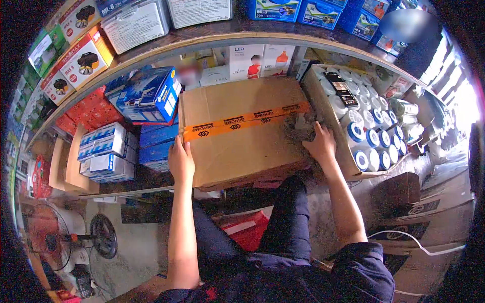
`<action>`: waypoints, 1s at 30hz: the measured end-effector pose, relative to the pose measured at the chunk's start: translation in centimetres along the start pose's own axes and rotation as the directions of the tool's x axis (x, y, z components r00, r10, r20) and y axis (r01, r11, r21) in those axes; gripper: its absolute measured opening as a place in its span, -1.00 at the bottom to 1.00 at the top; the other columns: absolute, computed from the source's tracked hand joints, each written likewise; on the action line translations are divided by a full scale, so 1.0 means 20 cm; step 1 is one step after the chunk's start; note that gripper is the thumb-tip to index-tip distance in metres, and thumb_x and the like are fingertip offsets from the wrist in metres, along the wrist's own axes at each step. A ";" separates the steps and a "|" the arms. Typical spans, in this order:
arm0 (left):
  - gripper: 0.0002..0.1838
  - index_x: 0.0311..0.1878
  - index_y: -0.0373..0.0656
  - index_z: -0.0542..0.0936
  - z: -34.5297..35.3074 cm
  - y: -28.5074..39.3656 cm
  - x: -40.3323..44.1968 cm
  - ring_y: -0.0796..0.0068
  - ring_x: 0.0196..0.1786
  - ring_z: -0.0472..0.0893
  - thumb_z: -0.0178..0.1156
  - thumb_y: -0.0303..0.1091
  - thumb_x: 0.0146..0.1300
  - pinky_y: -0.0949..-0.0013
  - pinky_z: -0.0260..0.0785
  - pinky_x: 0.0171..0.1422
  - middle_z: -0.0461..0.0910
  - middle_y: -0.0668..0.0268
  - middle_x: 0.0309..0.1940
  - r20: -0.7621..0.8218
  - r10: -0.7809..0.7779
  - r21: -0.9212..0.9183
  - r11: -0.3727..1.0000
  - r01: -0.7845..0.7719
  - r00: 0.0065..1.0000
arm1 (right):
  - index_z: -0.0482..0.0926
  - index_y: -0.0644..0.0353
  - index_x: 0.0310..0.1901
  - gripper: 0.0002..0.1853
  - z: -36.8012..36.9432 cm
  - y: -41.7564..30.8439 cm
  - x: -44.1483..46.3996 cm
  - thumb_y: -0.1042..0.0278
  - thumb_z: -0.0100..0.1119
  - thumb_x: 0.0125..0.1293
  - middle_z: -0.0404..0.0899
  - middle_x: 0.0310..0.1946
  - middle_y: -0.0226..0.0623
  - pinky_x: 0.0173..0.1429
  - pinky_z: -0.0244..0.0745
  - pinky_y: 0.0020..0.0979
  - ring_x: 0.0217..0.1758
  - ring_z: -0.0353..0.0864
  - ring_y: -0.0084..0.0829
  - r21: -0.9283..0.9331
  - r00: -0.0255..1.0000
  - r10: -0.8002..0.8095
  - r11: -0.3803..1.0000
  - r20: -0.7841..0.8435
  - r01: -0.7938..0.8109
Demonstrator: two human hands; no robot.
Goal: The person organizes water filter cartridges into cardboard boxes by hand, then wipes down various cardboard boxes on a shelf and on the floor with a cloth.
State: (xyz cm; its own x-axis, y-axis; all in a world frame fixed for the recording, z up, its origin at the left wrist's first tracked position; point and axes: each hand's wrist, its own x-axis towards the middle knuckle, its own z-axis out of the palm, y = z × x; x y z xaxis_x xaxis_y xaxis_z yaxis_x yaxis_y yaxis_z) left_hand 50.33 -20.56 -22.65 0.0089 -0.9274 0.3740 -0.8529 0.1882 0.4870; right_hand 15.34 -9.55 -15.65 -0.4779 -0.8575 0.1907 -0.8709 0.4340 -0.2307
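A large brown cardboard box [242,151] sits in front of me on the shelf, sealed across its top with orange printed tape [247,121]. My left hand [181,161] grips its left edge, fingers pointing away from me. On the opposite side, my right hand [322,145] holds the right edge near a scuffed, torn-looking corner. The undersides of both hands are hidden, as is the inside of the box. Just left of it are blue boxes [154,144], and an open carton of white jars [371,151] stands close to my right hand.
Small blue-and-white boxes [106,146] fill the left side of the shelf. Above runs an upper shelf edge [242,39] carrying packaged goods. A red fan [48,237] stands at lower left. A white cable [419,245] crosses at lower right.
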 end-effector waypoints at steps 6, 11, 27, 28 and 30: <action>-0.51 0.23 -0.16 0.19 -0.08 0.07 -0.01 0.05 0.16 0.31 -0.17 -0.14 0.30 0.15 0.19 0.19 0.35 0.13 0.11 0.212 -0.142 0.205 0.974 0.098 0.967 | 0.25 0.06 0.16 -0.16 0.14 0.02 0.25 0.03 0.37 -0.24 0.45 -0.20 -0.07 -0.07 0.43 -0.18 -0.06 0.42 -0.07 -0.030 0.981 -0.164 0.986 -0.106 0.162; -0.50 0.27 -0.03 0.14 -0.05 0.02 -0.07 0.07 0.18 0.28 -0.17 -0.13 0.29 0.14 0.18 0.20 0.33 0.19 0.13 0.096 -0.066 0.133 0.990 0.053 0.993 | 0.30 0.10 0.09 -0.27 0.25 -0.05 0.55 0.13 0.33 -0.21 0.42 -0.11 -0.06 -0.01 0.40 -0.16 0.02 0.36 -0.09 0.029 0.995 -0.088 0.996 -0.047 0.089; -0.55 0.23 -0.05 0.21 -0.09 0.06 -0.07 -0.07 0.17 0.24 -0.18 -0.20 0.28 0.04 0.23 0.13 0.35 0.15 0.11 0.136 -0.127 0.106 0.988 0.113 0.983 | 0.28 0.02 0.08 -0.23 0.51 -1.27 0.33 0.08 0.34 -0.27 0.41 -0.09 -0.11 0.05 0.39 -0.15 0.08 0.31 -0.01 0.395 0.825 -0.563 0.747 -0.052 0.534; -0.56 0.22 -0.04 0.23 -0.07 0.04 -0.08 -0.07 0.18 0.24 -0.19 -0.21 0.27 0.03 0.22 0.13 0.35 0.14 0.11 0.121 -0.114 0.099 0.990 0.102 0.986 | 0.30 0.06 0.08 -0.25 0.49 -1.26 0.32 0.09 0.32 -0.25 0.41 -0.06 -0.09 0.08 0.36 -0.19 0.09 0.32 -0.05 0.394 0.824 -0.566 0.753 -0.019 0.527; -0.56 0.22 -0.03 0.24 -0.07 0.04 -0.07 -0.07 0.18 0.23 -0.20 -0.22 0.27 0.02 0.22 0.13 0.35 0.13 0.11 0.105 -0.097 0.081 0.993 0.088 0.990 | 0.31 0.10 0.08 -0.26 0.45 -1.22 0.30 0.09 0.30 -0.24 0.41 -0.04 -0.06 0.10 0.33 -0.23 0.09 0.32 -0.08 0.382 0.823 -0.568 0.764 0.012 0.521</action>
State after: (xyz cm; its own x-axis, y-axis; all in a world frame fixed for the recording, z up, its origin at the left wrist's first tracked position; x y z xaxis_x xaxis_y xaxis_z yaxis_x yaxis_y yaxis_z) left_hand 50.28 -18.57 -21.71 0.0366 -0.9700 0.2404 -0.8883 0.0786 0.4524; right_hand 34.85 -27.75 -17.41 0.1023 -0.9557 0.2761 -0.8699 -0.2205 -0.4411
